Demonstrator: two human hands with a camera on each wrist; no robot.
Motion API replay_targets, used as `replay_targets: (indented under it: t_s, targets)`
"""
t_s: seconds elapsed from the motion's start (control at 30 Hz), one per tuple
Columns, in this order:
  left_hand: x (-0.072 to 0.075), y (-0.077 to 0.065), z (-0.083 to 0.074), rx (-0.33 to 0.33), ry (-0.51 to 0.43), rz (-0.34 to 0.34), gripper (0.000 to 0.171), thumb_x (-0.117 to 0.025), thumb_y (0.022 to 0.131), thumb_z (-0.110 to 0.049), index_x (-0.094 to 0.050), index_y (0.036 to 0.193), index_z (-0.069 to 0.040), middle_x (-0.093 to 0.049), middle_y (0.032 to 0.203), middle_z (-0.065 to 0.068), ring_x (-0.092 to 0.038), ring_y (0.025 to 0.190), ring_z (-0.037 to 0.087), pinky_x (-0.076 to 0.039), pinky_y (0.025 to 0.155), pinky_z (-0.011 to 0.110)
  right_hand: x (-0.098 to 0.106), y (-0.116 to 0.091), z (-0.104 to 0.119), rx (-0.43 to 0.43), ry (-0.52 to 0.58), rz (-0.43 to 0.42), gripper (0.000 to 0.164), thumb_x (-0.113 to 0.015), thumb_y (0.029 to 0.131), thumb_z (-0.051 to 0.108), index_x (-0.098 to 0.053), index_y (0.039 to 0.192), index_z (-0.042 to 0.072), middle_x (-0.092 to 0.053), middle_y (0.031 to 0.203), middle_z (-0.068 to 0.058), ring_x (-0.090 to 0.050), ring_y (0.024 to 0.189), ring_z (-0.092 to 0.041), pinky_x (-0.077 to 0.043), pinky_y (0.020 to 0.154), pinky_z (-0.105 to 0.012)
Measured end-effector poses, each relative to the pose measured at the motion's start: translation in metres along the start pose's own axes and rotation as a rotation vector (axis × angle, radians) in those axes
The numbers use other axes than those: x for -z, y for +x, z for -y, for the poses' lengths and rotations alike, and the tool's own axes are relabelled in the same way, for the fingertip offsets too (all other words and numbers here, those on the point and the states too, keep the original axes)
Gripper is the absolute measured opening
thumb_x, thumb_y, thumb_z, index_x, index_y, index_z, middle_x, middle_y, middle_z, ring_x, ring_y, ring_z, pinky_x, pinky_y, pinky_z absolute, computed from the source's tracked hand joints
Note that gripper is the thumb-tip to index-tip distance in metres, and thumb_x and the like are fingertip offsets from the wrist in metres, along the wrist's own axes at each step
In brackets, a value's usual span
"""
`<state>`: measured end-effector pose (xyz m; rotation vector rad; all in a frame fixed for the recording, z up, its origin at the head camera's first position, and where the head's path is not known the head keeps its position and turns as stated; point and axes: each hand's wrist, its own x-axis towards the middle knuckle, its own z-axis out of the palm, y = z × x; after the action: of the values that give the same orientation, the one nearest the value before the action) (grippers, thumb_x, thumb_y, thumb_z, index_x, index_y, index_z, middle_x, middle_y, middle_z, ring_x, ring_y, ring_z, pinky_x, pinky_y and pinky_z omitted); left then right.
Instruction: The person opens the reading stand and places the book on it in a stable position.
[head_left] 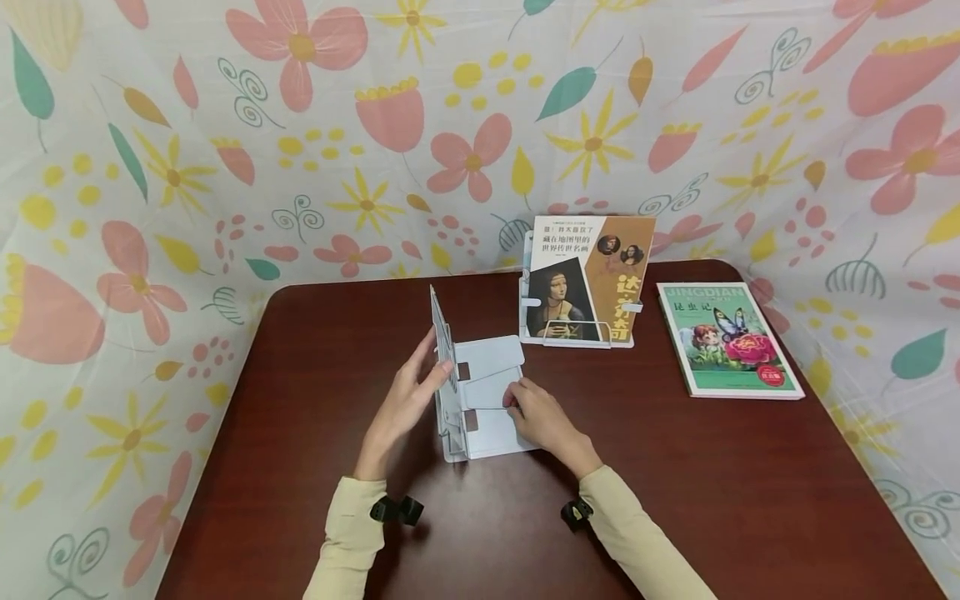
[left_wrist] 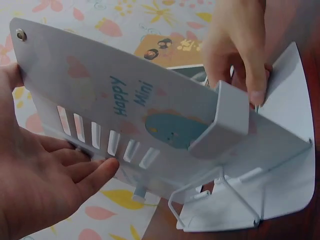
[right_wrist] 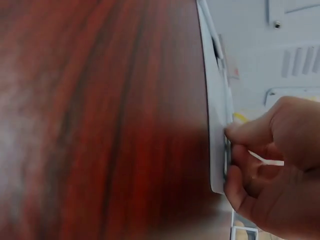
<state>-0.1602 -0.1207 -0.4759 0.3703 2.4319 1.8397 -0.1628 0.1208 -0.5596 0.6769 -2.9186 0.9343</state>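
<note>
A white metal book stand is unfolded on the table, one panel upright at the left and the other parts lying flat to the right. My left hand grips the upright panel by its edge, thumb on one face and fingers on the other. In the left wrist view this panel carries the print "Happy Mini", a row of slots and a white block-shaped clip. My right hand, fingers curled, pinches the right edge of the flat part; the right wrist view shows thumb and fingers at the plate edge.
At the back, a second white stand holds a book with a portrait cover. A green-covered book lies flat at the right on the dark wooden table. Flower-patterned cloth hangs behind and at both sides.
</note>
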Motion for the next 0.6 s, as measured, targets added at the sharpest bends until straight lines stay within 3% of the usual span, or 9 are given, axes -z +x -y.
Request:
replay_targets:
  t_s: [0.13, 0.3, 0.43, 0.6]
  targets:
    - [-0.006, 0.003, -0.006, 0.026, -0.006, 0.002, 0.069, -0.056, 0.103, -0.030, -0.025, 0.162, -0.015, -0.032, 0.165, 0.012, -0.043, 0.145, 0.032, -0.038, 0.116, 0.051, -0.001, 0.002, -0.002, -0.006, -0.007, 0.005, 0.008, -0.068, 0.092, 0.000, -0.063, 0.089, 0.006, -0.056, 0.086, -0.005, -0.055, 0.074, -0.017, -0.050, 0.067, -0.034]
    - [-0.016, 0.007, -0.016, 0.056, -0.033, -0.006, 0.071, -0.060, 0.101, -0.029, -0.026, 0.162, -0.013, -0.029, 0.166, 0.012, -0.042, 0.146, 0.035, -0.043, 0.112, 0.048, 0.000, 0.001, -0.006, 0.029, 0.100, -0.025, 0.006, -0.066, 0.093, -0.001, -0.062, 0.092, 0.003, -0.056, 0.086, -0.006, -0.052, 0.076, -0.015, -0.047, 0.069, -0.031]
    - [-0.027, 0.014, -0.023, 0.099, 0.024, -0.017, 0.073, -0.062, 0.099, -0.036, -0.029, 0.161, -0.015, -0.034, 0.164, 0.012, -0.042, 0.146, 0.031, -0.047, 0.110, 0.046, 0.000, 0.000, -0.012, 0.059, 0.166, -0.043, 0.005, -0.065, 0.094, 0.000, -0.062, 0.093, 0.004, -0.056, 0.086, -0.005, -0.051, 0.076, -0.013, -0.046, 0.069, -0.028]
    - [-0.044, 0.020, -0.030, 0.168, 0.131, -0.025, 0.077, -0.062, 0.095, -0.048, -0.031, 0.161, -0.021, -0.039, 0.161, 0.013, -0.047, 0.144, 0.027, -0.047, 0.110, 0.044, 0.001, -0.005, -0.018, 0.035, 0.238, -0.048, 0.004, -0.062, 0.097, 0.001, -0.061, 0.094, 0.003, -0.056, 0.087, -0.004, -0.050, 0.077, -0.012, -0.045, 0.070, -0.026]
